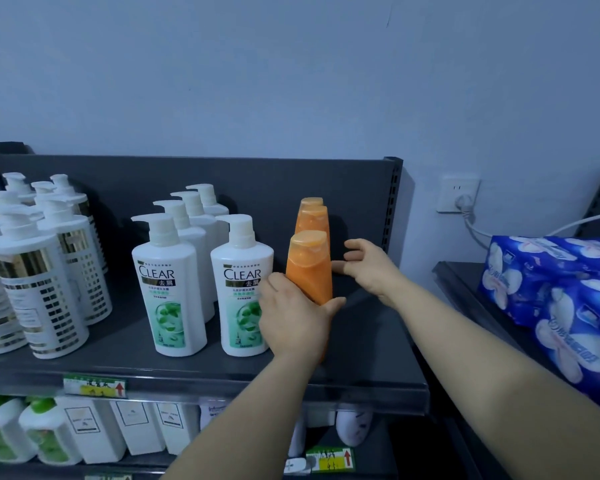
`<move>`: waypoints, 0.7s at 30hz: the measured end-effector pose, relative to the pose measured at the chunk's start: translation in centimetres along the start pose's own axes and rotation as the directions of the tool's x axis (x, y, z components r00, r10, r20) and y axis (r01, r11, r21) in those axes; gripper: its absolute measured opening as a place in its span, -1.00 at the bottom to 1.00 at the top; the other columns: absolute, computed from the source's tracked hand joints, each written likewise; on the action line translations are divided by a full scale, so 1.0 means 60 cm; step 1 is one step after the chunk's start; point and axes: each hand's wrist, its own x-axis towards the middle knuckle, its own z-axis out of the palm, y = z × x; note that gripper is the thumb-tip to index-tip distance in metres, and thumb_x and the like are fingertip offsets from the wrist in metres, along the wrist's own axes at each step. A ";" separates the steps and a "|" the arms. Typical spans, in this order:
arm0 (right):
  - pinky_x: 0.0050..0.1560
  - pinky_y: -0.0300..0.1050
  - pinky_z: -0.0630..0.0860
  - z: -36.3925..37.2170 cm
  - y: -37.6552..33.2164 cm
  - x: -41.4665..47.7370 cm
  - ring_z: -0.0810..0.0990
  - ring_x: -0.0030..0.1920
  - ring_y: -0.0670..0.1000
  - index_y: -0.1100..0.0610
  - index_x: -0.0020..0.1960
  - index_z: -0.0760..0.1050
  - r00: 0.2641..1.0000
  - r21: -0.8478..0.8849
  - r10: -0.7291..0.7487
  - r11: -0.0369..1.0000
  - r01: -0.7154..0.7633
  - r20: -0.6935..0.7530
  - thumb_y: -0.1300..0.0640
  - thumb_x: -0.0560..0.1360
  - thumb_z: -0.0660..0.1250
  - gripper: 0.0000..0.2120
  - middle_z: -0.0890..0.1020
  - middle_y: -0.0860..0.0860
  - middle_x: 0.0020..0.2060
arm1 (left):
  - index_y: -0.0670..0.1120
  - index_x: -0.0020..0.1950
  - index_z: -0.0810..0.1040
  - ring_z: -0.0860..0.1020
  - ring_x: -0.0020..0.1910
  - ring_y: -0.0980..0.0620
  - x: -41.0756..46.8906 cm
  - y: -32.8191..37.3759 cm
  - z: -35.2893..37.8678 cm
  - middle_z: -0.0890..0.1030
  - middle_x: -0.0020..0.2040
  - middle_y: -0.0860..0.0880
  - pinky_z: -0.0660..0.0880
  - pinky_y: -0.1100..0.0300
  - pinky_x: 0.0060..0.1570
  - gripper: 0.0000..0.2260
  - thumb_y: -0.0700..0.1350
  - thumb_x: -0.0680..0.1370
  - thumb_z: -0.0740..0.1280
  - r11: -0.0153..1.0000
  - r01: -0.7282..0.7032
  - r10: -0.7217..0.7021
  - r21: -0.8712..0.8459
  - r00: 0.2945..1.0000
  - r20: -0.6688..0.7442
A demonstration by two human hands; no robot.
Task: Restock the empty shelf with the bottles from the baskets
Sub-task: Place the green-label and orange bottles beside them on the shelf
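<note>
On the far left of the dark shelf (371, 358) stands a cluster of white-and-gold pump bottles (49, 289), packed close together. Next come the CLEAR pump bottles (168, 289), upright in two files running front to back, labels facing out. Right of them, the left hand (295, 317) wraps round the lower body of the front orange bottle (309, 265), fingers curled behind it and thumb across its right side; the bottle stands upright near the shelf's front, with two more orange bottles (312, 216) lined up directly behind it. The right hand (371, 268) hangs just beside this bottle with fingers relaxed and spread, holding nothing; whether its fingertips touch the bottle I cannot tell. Beyond it the right end of the shelf is bare. Further right, blue tissue packs (551, 299) sit on a neighbouring unit. By this showing the restocking looks well along: most of the shelf is filled and the orange file is being squared up, with the bare stretch at the right left to fill. The baskets are out of view, so what remains in them is unknown.
</note>
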 end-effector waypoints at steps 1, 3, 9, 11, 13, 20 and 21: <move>0.15 -0.14 0.39 -0.003 0.002 -0.003 0.46 0.27 0.02 0.07 0.46 0.30 1.000 0.001 -0.012 1.000 0.012 0.001 0.04 0.45 0.48 -0.35 0.47 0.04 0.31 | -0.11 0.17 0.29 0.44 0.21 -0.05 -0.003 0.000 0.004 0.41 0.20 -0.05 0.47 0.08 -0.05 -0.22 0.35 0.22 0.48 1.000 -0.007 0.007 0.013 1.000 -0.016; 0.16 -0.14 0.38 -0.006 0.006 -0.010 0.46 0.26 -0.01 0.05 0.43 0.34 0.999 0.006 -0.040 0.999 0.040 0.005 0.02 0.44 0.48 -0.38 0.49 0.02 0.28 | -0.12 0.17 0.29 0.44 0.21 -0.06 -0.005 0.000 0.009 0.44 0.20 -0.06 0.46 0.08 -0.03 -0.24 0.36 0.25 0.46 0.999 -0.022 0.023 0.034 0.999 -0.026; 0.16 -0.15 0.37 -0.005 0.006 -0.025 0.46 0.18 -0.07 0.06 0.39 0.40 0.997 0.015 -0.079 0.997 0.078 0.018 0.07 0.47 0.46 -0.47 0.53 0.01 0.23 | -0.09 0.10 0.31 0.51 0.12 -0.09 -0.002 -0.011 0.002 0.54 0.09 -0.05 0.43 0.06 -0.07 -0.30 0.37 0.26 0.45 0.995 -0.032 0.023 0.093 0.995 0.100; 0.15 -0.15 0.36 -0.006 0.004 -0.031 0.47 0.17 -0.07 0.06 0.39 0.41 0.996 0.023 -0.083 0.996 0.083 0.014 0.08 0.47 0.45 -0.49 0.54 0.01 0.23 | -0.08 0.08 0.32 0.54 0.07 -0.08 -0.002 -0.018 -0.001 0.55 0.06 -0.05 0.49 0.05 -0.06 -0.30 0.39 0.24 0.45 0.993 -0.039 0.024 0.114 0.991 0.130; 0.14 -0.16 0.35 -0.007 -0.002 -0.038 0.47 0.18 -0.07 0.07 0.38 0.41 0.996 0.027 -0.088 0.996 0.087 0.008 0.09 0.48 0.44 -0.50 0.54 0.01 0.23 | -0.08 0.07 0.33 0.56 0.03 -0.07 -0.003 -0.023 -0.009 0.55 0.03 -0.04 0.53 0.03 -0.07 -0.29 0.40 0.22 0.45 0.990 -0.057 0.035 0.132 0.986 0.160; 0.26 -0.11 0.43 -0.022 -0.041 -0.074 0.51 0.22 -0.07 0.04 0.35 0.44 0.990 0.039 -0.133 0.990 0.135 -0.051 0.14 0.50 0.40 -0.57 0.57 -0.03 0.21 | -0.06 0.11 0.37 0.54 0.01 -0.03 0.000 -0.064 -0.094 0.53 0.01 0.01 0.47 0.09 -0.09 -0.46 0.25 0.36 0.45 0.989 -0.145 0.141 0.013 0.977 0.160; 0.28 -0.07 0.44 -0.025 -0.049 -0.080 0.52 0.22 -0.07 0.02 0.36 0.44 0.988 0.049 -0.145 0.988 0.148 -0.059 0.13 0.50 0.40 -0.56 0.57 -0.04 0.20 | -0.06 0.13 0.38 0.53 0.04 -0.04 0.007 -0.072 -0.108 0.51 0.04 0.00 0.48 0.07 -0.02 -0.50 0.19 0.38 0.46 0.984 -0.166 0.172 -0.063 0.978 0.114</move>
